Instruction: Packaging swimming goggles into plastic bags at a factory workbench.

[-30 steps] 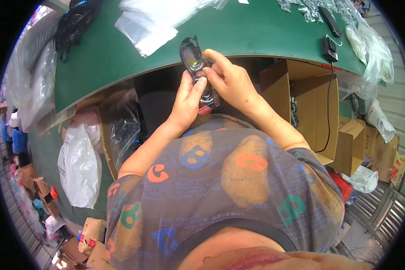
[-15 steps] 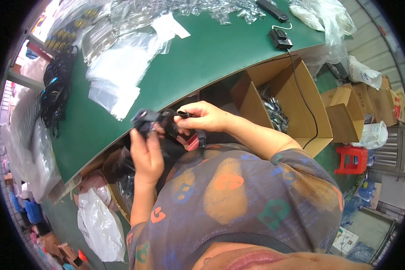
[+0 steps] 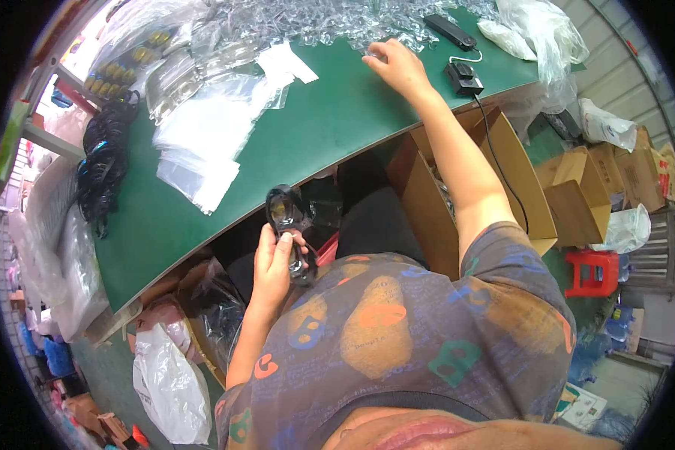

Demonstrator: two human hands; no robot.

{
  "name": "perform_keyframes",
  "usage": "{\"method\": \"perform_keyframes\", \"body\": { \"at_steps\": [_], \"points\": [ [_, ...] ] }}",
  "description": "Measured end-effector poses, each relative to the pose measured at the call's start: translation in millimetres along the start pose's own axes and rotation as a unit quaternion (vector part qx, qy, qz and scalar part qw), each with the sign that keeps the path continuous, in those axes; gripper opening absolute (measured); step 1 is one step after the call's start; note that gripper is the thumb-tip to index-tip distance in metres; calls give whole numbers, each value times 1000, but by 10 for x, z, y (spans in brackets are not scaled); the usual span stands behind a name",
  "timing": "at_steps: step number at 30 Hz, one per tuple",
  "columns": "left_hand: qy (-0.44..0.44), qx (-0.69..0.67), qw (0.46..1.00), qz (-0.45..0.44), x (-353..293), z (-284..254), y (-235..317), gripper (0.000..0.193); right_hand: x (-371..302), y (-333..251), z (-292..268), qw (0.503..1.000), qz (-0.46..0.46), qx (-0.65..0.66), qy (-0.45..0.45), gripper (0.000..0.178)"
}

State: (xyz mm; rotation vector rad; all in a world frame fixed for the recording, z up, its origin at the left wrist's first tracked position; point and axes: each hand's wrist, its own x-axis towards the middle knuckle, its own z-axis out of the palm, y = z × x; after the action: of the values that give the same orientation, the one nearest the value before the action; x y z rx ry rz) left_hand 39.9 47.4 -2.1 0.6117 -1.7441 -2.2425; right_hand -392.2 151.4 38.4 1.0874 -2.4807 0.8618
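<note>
A pair of dark swim goggles (image 3: 283,208) with clear parts is held in my left hand (image 3: 272,264), just off the near edge of the green table. The thumb lies across the goggles' middle. My right hand (image 3: 399,69) is stretched out over the table, at the near edge of a heap of small clear plastic pieces (image 3: 330,24). Its thumb and forefinger are curled toward each other; what lies between them is too small to make out.
Clear plastic bags (image 3: 210,139) lie on the table's left, beside a bundle of black goggles straps (image 3: 103,161). A black device (image 3: 463,78) with a cable sits at the right. An open cardboard box (image 3: 514,169) stands below the table edge, with a red stool (image 3: 594,273) farther right.
My right hand has left the goggles and reached forward and right to the clear pieces. My left hand keeps the goggles, now turned lengthwise and lower.
</note>
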Motion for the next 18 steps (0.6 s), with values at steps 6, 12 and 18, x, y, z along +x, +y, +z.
{"method": "perform_keyframes", "body": {
  "at_steps": [6, 12, 18],
  "points": [
    [24, -97, 994, -33, 5, 115, 84, 14, 125, 256, 328, 990, -46, -124, -46, 24],
    [-1, -161, 984, -77, 153, 102, -62, 22, -1076, -1123, -269, 938, -207, 274, -54, 14],
    [-37, -288, 951, -106, 204, 161, -21, 43, -1728, -1820, -358, 875, -409, 90, -243, 17]
  ]
}}
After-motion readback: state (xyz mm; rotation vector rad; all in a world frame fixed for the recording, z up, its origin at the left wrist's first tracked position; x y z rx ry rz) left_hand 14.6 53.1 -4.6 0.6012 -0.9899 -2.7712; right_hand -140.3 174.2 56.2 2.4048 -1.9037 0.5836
